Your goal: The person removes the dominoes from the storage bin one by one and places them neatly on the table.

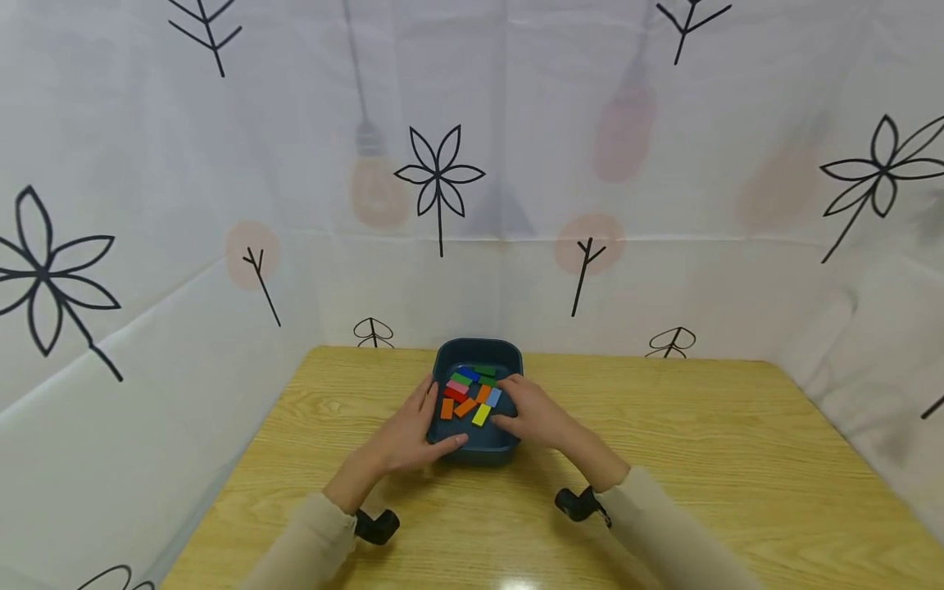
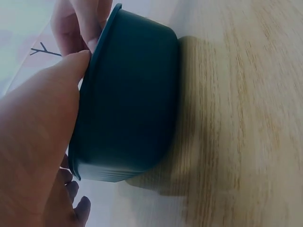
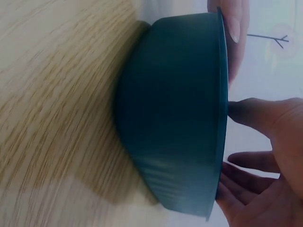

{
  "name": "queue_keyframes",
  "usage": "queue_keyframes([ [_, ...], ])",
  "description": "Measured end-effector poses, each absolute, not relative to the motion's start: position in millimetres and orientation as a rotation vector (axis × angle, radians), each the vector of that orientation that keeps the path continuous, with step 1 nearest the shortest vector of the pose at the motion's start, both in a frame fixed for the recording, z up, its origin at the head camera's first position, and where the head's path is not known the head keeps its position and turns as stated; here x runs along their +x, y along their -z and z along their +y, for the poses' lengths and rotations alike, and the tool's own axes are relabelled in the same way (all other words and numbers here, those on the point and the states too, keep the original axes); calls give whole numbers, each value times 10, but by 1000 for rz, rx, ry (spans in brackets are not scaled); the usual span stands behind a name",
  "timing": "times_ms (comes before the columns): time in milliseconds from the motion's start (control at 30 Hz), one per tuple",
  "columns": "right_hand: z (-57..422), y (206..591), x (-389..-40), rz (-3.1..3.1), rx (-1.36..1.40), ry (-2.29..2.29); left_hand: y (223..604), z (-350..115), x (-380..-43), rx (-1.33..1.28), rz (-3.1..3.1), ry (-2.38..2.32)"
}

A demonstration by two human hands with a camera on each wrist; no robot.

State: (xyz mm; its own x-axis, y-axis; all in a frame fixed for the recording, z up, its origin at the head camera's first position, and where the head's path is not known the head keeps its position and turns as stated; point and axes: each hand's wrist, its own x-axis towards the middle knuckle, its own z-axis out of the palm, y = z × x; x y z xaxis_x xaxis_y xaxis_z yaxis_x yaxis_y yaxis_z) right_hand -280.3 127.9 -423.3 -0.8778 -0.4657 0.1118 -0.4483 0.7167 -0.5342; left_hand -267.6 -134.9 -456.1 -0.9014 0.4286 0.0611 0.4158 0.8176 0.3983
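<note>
Several blocks [image 1: 483,394] in bin [image 1: 475,439]; left hand [image 1: 406,434], right hand [image 1: 541,413] either side.

On a wooden table [image 1: 708,426] before a patterned cloth [image 1: 509,287], a teal tub [image 1: 479,440] holds small coloured blocks [image 1: 456,395], the left hand [image 1: 407,434] spread at its near left side and the right hand [image 1: 538,414] over its right rim, beside a light blue block [image 1: 494,398].

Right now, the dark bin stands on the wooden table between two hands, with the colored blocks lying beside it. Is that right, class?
Not quite: the head view shows the colored blocks lying inside the dark bin, not beside it. The rest holds.
</note>
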Motion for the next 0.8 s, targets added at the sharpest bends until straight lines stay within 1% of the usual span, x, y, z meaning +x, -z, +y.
queue_keyframes([
  [200, 1113, 4228, -2828, 2880, -726, 864, 4601, -1360, -2675, 661, 2934, -676],
  [433, 917, 4306, -2903, 2893, -719, 829, 4612, -1355, -2698, 675, 2911, -679],
  [800, 702, 4409, -3037, 2981, -525, 743, 4599, -1372, -2679, 642, 2885, -726],
])
